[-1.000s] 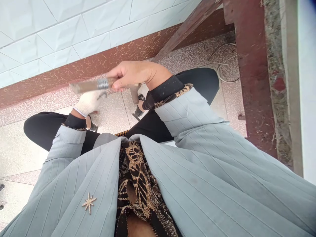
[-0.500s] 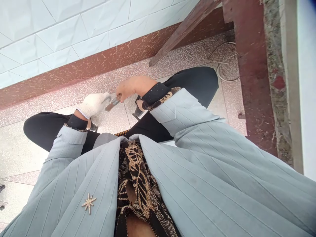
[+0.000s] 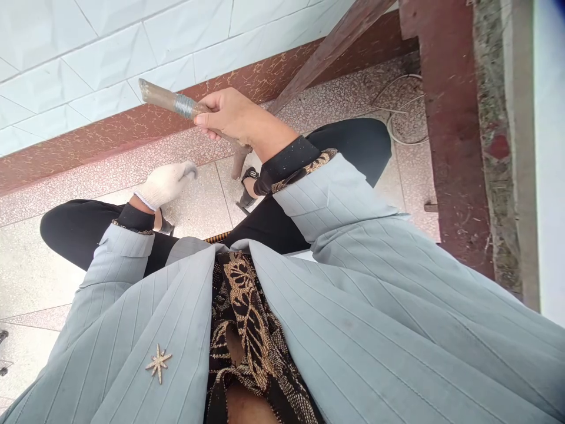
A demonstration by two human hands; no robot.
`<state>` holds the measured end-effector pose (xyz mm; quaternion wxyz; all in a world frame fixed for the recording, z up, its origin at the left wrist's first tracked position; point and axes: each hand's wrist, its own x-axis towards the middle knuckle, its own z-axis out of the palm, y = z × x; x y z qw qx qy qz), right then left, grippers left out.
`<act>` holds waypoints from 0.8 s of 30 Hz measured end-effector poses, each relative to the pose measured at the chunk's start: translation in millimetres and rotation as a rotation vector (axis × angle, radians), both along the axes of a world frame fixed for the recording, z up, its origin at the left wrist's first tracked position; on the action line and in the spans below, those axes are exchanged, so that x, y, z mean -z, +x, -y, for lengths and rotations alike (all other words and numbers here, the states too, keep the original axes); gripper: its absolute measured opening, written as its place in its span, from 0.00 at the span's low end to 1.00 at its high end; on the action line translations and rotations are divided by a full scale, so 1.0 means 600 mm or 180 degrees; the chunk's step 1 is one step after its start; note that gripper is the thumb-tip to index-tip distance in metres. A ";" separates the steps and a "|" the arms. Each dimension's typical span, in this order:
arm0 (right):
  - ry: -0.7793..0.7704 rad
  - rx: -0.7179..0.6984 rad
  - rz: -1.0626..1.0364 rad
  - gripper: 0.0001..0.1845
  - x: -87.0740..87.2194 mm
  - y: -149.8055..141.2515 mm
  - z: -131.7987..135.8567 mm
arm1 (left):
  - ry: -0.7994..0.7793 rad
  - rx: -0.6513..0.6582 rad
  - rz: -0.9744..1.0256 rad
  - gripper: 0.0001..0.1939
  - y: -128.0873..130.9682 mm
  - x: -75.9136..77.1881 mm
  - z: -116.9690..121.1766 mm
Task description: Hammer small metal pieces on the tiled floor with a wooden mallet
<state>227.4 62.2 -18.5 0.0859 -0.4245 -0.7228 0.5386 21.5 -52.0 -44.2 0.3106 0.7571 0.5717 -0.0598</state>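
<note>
The head-worn view looks steeply down from close above the jacket (image 3: 132,330) at six o'clock, facing the floor (image 3: 203,206), with the left hand (image 3: 165,185) past nine, the right hand (image 3: 232,118) toward eleven, and the tiled wall (image 3: 110,62) farther off around ten to twelve.

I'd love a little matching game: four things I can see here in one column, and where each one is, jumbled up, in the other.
Things:
1. Stick
2. Glove
3. Cable
4. Brooch

Places:
A. Pinned on the grey jacket
B. On the left hand
C. In the right hand
D. Lying on the floor

Right pairs: 1-C, 2-B, 3-D, 4-A
</note>
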 end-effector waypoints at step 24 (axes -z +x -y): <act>-0.0925 -0.2529 0.0588 0.08 0.017 -0.005 0.012 | -0.0052 -0.0153 -0.0187 0.19 -0.025 0.013 -0.006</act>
